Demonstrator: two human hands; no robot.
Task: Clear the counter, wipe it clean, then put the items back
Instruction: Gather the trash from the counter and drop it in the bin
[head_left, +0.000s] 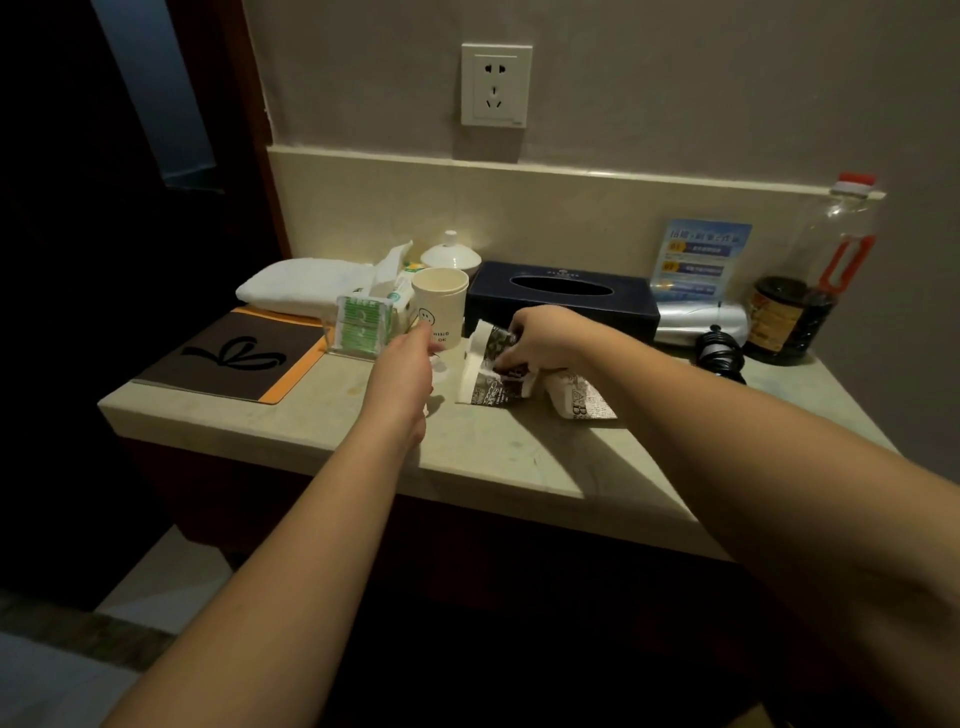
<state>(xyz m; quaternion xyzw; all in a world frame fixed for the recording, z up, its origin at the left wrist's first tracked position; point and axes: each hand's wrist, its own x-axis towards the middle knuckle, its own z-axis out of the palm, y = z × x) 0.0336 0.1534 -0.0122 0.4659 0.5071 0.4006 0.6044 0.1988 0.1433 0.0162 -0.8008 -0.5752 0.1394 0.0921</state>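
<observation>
Printed paper cups lie gripped under the right hand; left hand reaches, grip unclear.

- The counter, a pale stone slab, carries everything; clock directions run from its middle.
- At 9 o'clock lies a dark folder with an orange edge.
- At 10 o'clock: a folded white towel, and just beside it a clear box of green sachets.
- At 11 o'clock stand a cream cup and a white lidded pot.
- At 12 o'clock sits a dark tissue box, with printed paper cups lying in front.
- At 2 o'clock: a silver packet, a black cable, a blue card.
- At 3 o'clock stands a dark sauce bottle.
</observation>
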